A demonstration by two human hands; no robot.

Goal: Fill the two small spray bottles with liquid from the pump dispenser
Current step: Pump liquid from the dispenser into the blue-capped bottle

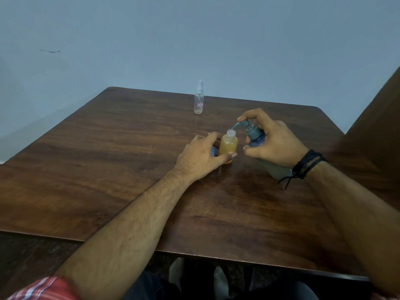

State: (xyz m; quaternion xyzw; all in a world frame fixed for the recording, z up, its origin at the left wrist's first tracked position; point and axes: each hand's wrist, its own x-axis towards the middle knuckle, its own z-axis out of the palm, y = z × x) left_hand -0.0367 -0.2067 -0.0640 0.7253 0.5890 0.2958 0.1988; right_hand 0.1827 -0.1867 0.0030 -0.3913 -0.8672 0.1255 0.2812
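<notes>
In the middle of the brown table (112,148), the left hand (201,156) wraps around a small open bottle (228,146) of orange liquid. At its 3 o'clock, the right hand (272,141) grips the pump bottle (255,135), one finger on top. A clear spray bottle (199,98) stands alone at 12 o'clock.

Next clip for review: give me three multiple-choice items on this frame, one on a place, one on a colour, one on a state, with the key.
1. Where does the clear spray bottle stand?
A. at the table's far edge
B. in the left hand
C. on the floor

2. What colour is the liquid in the open small bottle?
A. green
B. amber
C. pink

3. What is the right hand doing?
A. lying flat
B. gripping the pump dispenser
C. holding a cap

Key: 1 A, it stands alone at the far edge; 2 B, amber fills it; 3 B, fingers wrap the dispenser, one on the pump head.
</notes>
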